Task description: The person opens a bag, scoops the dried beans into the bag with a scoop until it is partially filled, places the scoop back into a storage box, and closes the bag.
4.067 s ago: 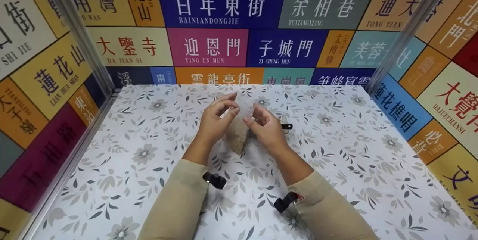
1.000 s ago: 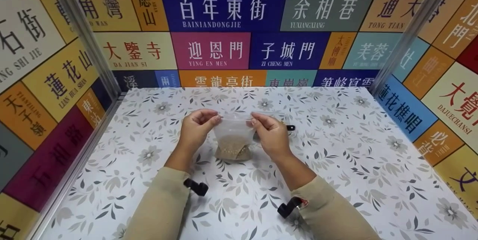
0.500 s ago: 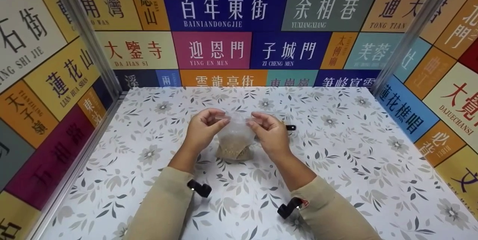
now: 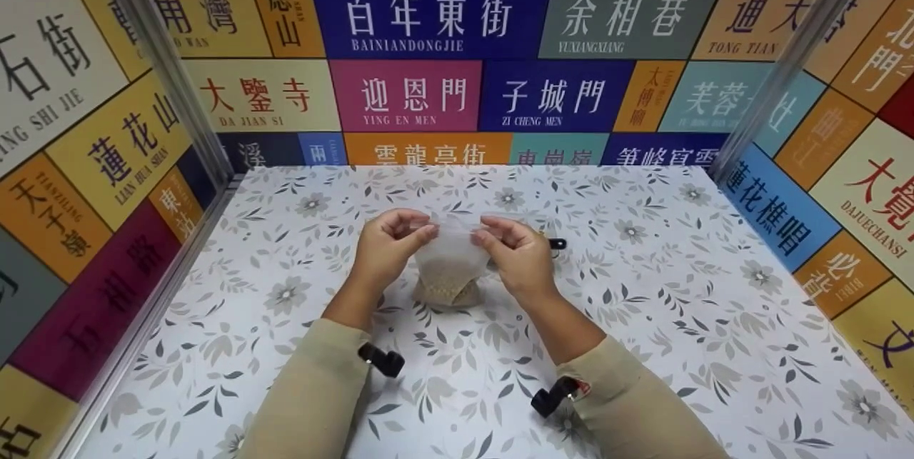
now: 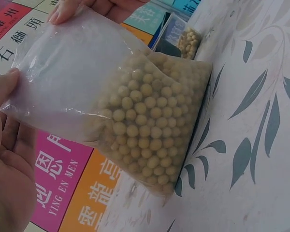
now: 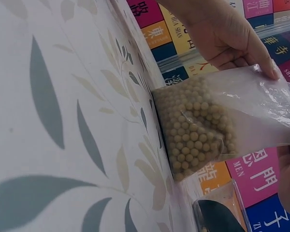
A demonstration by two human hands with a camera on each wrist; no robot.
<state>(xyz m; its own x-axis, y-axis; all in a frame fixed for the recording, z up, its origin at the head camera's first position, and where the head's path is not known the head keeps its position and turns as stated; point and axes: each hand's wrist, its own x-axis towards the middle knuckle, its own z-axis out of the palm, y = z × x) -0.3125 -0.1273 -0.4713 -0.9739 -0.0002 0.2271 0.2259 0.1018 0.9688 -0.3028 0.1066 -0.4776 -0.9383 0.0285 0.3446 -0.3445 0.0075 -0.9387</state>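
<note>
A clear plastic bag [image 4: 450,259] with soybeans [image 5: 145,111] filling its lower part stands upright, its bottom right at the flowered tabletop. My left hand [image 4: 384,248] pinches the bag's upper left corner between thumb and fingers. At the upper right corner, my right hand [image 4: 523,253] pinches the plastic the same way. The top of the bag above the beans is slack and see-through. Behind my right hand is a clear box [image 6: 232,193] that holds more soybeans [image 5: 188,42] and a dark scoop [image 6: 215,215], whose black handle [image 4: 558,244] sticks out to the right.
The table [image 4: 285,373] has a white cloth with grey flowers and leaves. Panels of coloured street signs [image 4: 435,9] close it in at the back and both sides, with clear corner posts [image 4: 771,81] between them.
About four seconds ago the bag hung narrow and slanted; now its broad side faces me. Since one second ago my left hand has come rightward, slackening the bag's top. The last half second shows little movement.
</note>
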